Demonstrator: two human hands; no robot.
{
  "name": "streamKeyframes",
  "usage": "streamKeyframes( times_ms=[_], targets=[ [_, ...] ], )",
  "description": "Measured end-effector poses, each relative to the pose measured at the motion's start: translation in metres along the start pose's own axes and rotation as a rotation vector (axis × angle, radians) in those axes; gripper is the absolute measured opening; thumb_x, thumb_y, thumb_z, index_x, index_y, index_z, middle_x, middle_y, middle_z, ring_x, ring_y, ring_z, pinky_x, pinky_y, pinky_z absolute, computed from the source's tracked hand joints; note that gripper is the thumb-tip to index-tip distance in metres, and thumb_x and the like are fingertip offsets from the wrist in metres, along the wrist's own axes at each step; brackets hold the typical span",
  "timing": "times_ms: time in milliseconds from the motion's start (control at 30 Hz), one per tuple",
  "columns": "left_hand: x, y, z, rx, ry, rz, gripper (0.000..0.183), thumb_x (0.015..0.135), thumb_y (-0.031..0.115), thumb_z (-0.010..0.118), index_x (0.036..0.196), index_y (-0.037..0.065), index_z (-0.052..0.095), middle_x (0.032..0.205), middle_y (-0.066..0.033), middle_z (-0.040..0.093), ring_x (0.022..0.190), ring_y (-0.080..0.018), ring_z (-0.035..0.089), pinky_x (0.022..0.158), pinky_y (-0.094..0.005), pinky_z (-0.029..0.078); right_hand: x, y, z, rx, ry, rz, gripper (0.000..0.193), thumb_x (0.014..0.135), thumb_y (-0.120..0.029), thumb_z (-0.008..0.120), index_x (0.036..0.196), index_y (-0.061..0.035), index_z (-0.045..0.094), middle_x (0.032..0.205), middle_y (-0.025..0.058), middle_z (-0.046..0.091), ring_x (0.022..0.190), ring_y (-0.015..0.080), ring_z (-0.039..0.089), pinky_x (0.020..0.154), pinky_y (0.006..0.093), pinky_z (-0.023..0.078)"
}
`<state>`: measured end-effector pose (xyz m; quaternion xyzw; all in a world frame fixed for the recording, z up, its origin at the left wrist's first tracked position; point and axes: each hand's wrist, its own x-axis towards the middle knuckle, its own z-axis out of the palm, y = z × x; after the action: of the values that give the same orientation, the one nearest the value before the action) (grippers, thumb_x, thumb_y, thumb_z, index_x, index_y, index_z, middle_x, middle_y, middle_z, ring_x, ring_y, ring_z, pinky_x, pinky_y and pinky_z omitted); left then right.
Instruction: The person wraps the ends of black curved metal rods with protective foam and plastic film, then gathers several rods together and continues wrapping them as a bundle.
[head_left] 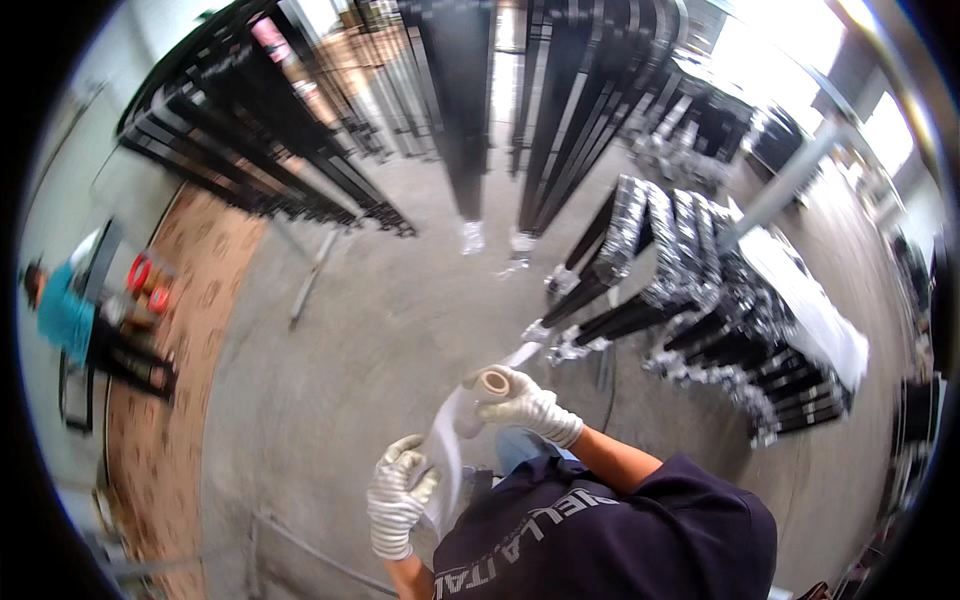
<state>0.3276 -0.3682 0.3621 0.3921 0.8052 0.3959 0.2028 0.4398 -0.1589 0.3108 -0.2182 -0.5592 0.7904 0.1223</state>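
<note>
My right hand [528, 405], in a white knitted glove with ridged cuffs, grips a small roll [493, 382] by its side; its cardboard core end faces up. From the roll a thin white wrapping strip [446, 450] hangs in a twisted curve toward my left hand [398, 497]. That hand, gloved the same way, has its fingers curled at the strip's lower left edge. Another whitish length [522, 354] stretches beyond the roll toward the wrapped feet of a black frame [585, 332]. Motion blurs the strip, so its exact ends cannot be made out.
Black frames [465, 110] hang in a row ahead, some with wrapped lower ends. To the right, black frames in shiny clear wrap [690, 270] stand packed together, a white sheet [800, 290] over some. A person in teal [68, 318] stands far left by cardboard flooring [190, 330].
</note>
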Motion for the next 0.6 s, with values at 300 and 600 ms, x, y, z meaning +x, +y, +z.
streamKeyframes(
  times_ms=[300, 600],
  targets=[
    [0.144, 0.033, 0.029, -0.344, -0.285, 0.406, 0.016, 0.068, 0.01, 0.066, 0.08, 0.004, 0.057, 0.114, -0.0125, 0.051, 0.096, -0.0225, 0.053, 0.08, -0.0312, 0.043, 0.041, 0.008, -0.092, 0.272, 0.732, -0.395, 0.037, 0.076, -0.013, 0.062, 0.11, -0.0159, 0.047, 0.096, 0.0029, 0.056, 0.085, 0.0149, 0.056, 0.066, 0.0279, 0.051],
    [0.271, 0.088, 0.184, -0.271, -0.83, 0.58, 0.024, 0.072, 0.016, 0.063, 0.091, 0.002, 0.058, 0.118, -0.0142, 0.048, 0.092, -0.0231, 0.055, 0.081, -0.0298, 0.043, 0.079, -0.018, -0.242, 0.137, 1.271, -0.625, 0.035, 0.077, -0.006, 0.063, 0.105, -0.0181, 0.045, 0.087, -0.0042, 0.048, 0.076, 0.0077, 0.048, 0.063, 0.0234, 0.046]
  ],
)
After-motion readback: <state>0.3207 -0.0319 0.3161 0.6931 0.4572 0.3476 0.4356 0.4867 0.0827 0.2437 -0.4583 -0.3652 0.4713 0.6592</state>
